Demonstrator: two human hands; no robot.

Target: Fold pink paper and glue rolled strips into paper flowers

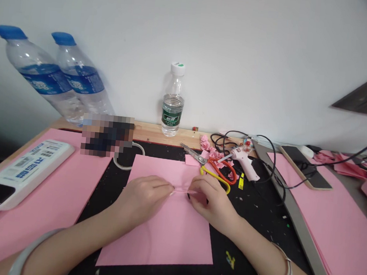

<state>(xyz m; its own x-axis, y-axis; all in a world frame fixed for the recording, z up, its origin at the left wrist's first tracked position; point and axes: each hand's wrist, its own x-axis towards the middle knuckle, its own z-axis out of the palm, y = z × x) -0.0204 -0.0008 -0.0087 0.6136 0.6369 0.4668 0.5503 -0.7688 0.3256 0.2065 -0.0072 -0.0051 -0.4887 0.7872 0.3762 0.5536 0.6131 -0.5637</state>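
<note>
A pink sheet of paper point(160, 239) lies on the black mat point(242, 264). Above its upper half, my left hand point(145, 196) and my right hand point(211, 198) pinch the two ends of a thin, folded pink strip point(183, 191). The fingers of both hands are closed, with a short gap between the hands. Just beyond my right hand lie scissors point(224, 171) with red and yellow handles.
A pink glue gun point(246, 163) with black cables lies behind the scissors, near crumpled pink scraps point(205, 143). A small water bottle point(172, 110) stands at the wall. At left is a white power bank point(27, 174); at right, a phone point(305, 166) on pink sheets point(334, 221).
</note>
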